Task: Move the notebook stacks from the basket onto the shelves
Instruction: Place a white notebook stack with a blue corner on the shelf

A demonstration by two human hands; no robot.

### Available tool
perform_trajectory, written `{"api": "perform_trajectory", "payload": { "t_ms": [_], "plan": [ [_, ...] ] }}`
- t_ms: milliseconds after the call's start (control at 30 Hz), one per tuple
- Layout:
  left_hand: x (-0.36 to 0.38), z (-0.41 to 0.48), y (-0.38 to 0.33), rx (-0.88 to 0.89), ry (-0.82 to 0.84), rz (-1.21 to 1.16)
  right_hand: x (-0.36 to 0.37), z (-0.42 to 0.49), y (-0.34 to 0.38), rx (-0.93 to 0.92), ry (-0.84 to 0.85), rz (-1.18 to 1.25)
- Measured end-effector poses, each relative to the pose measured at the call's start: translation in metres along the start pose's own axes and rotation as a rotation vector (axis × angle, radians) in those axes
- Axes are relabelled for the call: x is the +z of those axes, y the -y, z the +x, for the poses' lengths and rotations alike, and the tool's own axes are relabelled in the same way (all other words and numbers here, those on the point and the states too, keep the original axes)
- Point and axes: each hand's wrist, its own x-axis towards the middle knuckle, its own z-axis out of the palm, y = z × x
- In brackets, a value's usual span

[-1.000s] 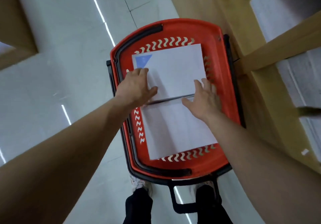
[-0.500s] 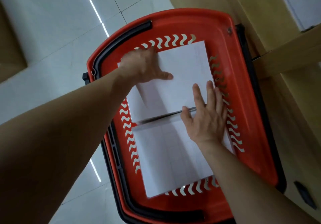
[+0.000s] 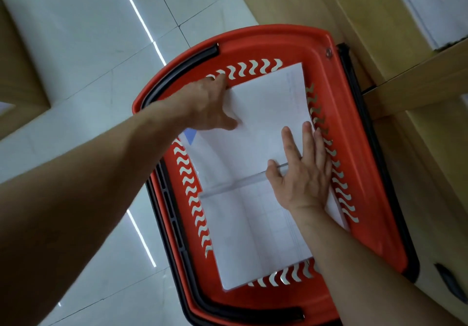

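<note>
A red basket (image 3: 278, 37) with black handles stands on the floor and holds two white notebook stacks side by side. My left hand (image 3: 207, 105) grips the far left corner of the far stack (image 3: 266, 113), thumb on top and fingers over its edge. That stack's left side sits raised and skewed, showing a blue-cornered notebook (image 3: 190, 134) underneath. My right hand (image 3: 301, 176) lies flat with straight fingers across the gap between the far stack and the near stack (image 3: 248, 237).
A wooden shelf unit (image 3: 417, 85) stands right beside the basket, with white paper stacks (image 3: 435, 1) on its upper level. Pale floor tiles (image 3: 76, 47) stretch to the left. Another wooden unit edge (image 3: 15, 72) shows at far left.
My left hand slid to the far stack's far left corner and lifted that side, uncovering a blue corner below. My right hand stays flat on the stacks.
</note>
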Motion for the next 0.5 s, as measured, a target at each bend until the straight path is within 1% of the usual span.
{"api": "perform_trajectory", "payload": {
  "t_ms": [100,233,367,433,500],
  "plan": [
    [-0.0111,0.0026,0.0033,0.012,0.073,-0.019,-0.0004,0.0010,0.0002,-0.002,0.008,-0.005],
    [-0.0080,0.0055,0.0039,-0.007,0.071,-0.075,0.0008,0.0013,0.0003,-0.003,0.006,-0.016],
    [-0.0049,0.0039,0.0048,-0.018,0.087,-0.055,0.0013,0.0022,0.0000,-0.008,0.003,-0.012],
    [-0.0088,0.0005,0.0050,0.007,0.096,-0.038,0.0014,0.0018,0.0003,-0.011,-0.002,-0.013],
    [-0.0138,-0.0034,0.0055,0.038,0.092,-0.079,0.0012,0.0015,0.0001,-0.015,-0.008,-0.009]
  ]
}}
